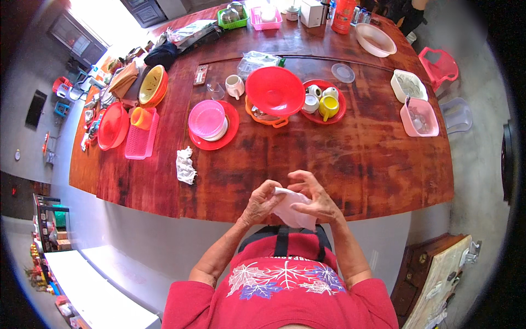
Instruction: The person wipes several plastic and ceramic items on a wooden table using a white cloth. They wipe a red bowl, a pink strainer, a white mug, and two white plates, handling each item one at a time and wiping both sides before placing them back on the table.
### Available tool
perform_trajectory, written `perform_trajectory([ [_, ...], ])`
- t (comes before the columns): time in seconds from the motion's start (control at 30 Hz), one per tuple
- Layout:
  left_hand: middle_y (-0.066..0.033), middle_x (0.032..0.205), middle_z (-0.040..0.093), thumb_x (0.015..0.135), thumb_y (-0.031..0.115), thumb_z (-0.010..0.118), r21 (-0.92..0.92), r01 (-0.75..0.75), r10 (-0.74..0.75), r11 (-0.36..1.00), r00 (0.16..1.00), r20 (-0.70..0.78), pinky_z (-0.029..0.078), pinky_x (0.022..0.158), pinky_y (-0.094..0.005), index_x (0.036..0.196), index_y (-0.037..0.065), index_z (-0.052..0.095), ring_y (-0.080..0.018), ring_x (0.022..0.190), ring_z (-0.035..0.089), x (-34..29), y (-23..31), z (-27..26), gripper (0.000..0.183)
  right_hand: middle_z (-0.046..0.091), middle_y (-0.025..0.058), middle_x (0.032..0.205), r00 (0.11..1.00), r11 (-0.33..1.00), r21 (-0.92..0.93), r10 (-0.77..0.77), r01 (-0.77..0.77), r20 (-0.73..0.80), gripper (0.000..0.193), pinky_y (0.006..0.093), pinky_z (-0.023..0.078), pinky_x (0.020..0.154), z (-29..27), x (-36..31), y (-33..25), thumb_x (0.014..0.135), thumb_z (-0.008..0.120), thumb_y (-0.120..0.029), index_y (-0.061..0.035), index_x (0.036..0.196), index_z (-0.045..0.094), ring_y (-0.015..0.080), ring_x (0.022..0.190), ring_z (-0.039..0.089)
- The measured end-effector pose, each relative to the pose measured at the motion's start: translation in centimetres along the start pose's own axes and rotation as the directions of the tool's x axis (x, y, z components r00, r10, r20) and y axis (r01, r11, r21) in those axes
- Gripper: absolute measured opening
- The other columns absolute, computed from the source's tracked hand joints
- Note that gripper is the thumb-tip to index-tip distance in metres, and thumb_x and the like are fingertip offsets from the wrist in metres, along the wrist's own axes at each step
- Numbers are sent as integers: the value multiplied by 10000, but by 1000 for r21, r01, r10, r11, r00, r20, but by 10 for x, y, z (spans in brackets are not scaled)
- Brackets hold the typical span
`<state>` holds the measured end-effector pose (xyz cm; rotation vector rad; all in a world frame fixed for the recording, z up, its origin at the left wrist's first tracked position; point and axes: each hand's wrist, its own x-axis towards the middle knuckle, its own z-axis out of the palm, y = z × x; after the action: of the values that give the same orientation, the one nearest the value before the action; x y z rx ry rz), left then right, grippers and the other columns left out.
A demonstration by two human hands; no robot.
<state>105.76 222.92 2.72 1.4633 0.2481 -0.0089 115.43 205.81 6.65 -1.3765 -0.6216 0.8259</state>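
A thin, pale pinkish-white cloth (296, 214) hangs at the table's front edge, close to my body. My left hand (262, 202) pinches its upper left corner between thumb and fingers. On the other side of the cloth, my right hand (318, 202) has its fingers curved and spread apart, the thumb lying against the cloth's front. Whether its other fingers touch the cloth is hidden. A crumpled white cloth (186, 165) lies on the table to the left. Beyond it, a pink plate (207, 119) tops a stack of white plates on a red plate (229, 135).
A big red bowl (275, 90) rests over an orange basket (279, 122). Beside it, a red tray (341, 114) carries several cups, including a yellow mug (329, 107). A white mug (234, 86) stands behind. Pink and white baskets (419, 122) line the right edge.
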Motion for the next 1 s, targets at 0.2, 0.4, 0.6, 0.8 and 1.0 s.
perform_trajectory([
  [0.2,-63,762,616,837,121,643,441,-245,299,863,952,-57,486,595,-264,995,50,544,-98,677,569,20,4,16,199,610,-8,922,867,894,79,403,-442,292,213,251,466,738,-15,14,9,882,555,-132,-29,1063,598,69,834,552],
  [0.4,-98,736,639,693,219,778,566,-173,194,806,981,24,503,601,-302,938,51,589,-177,676,637,44,5,39,351,613,-14,886,885,881,203,360,-427,296,216,227,478,653,-60,7,19,889,556,-125,-7,1065,598,68,764,564],
  [0.6,-126,786,646,690,307,746,590,66,-181,805,974,138,494,664,-354,863,73,625,-269,757,635,79,-48,47,314,635,15,870,874,874,96,458,-477,163,188,243,490,653,-136,-8,28,893,526,-87,6,1029,617,85,753,588],
  [0.8,-66,890,586,833,316,646,-2,455,-426,891,834,-350,500,572,-269,1141,39,476,-129,741,598,146,-62,16,448,653,78,912,879,844,264,475,-468,39,215,285,530,699,-194,-16,42,893,478,-32,16,1071,589,148,776,637],
  [1.0,-125,991,535,853,311,613,-324,289,-433,901,632,-643,540,563,-321,1184,20,365,-208,735,628,251,-44,-10,507,642,67,879,887,845,317,462,-430,-28,207,289,517,668,-193,-10,50,890,484,-67,0,1047,600,154,736,626],
])
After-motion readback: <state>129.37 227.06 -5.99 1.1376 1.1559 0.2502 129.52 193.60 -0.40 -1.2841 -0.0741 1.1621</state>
